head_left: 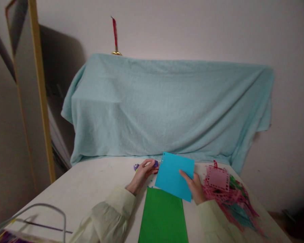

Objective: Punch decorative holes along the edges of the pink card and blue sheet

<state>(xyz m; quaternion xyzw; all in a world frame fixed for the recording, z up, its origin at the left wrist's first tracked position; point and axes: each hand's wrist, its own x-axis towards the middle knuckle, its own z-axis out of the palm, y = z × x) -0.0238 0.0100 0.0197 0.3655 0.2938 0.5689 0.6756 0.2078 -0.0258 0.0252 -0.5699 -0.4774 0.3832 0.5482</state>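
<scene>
"Where was the blue sheet (173,172)?"

"Near the far edge of the table (96,184), a little right of that edge's middle, tilted. In view it overlapped the far end of the green sheet (163,217), which ran toward the near edge; I couldn't tell whether they touched."

"And the hands?"

"The right hand (195,189) pinched the blue sheet by its right side, thumb on top. The left hand (144,168) was wrapped around a purple tool (155,164), probably a hole punch, at the sheet's left side. Whether it bit the paper was hidden."

"So the step was punching?"

"I'd judge so: small holes (162,158) showed by the sheet's upper left corner, and blue bits (150,186) lay just below the left hand."

"What did doing it well call for?"

"A flat sheet, pushed equally deep each time, and even spacing. The right hand needed to do the shifting, the left only the squeezing. Twisting mid-squeeze could have torn the rim."

"Any pattern to compare?"

"The pink card (218,179) near the right edge, on the shredded paper (233,202), had holes along its border."
</scene>
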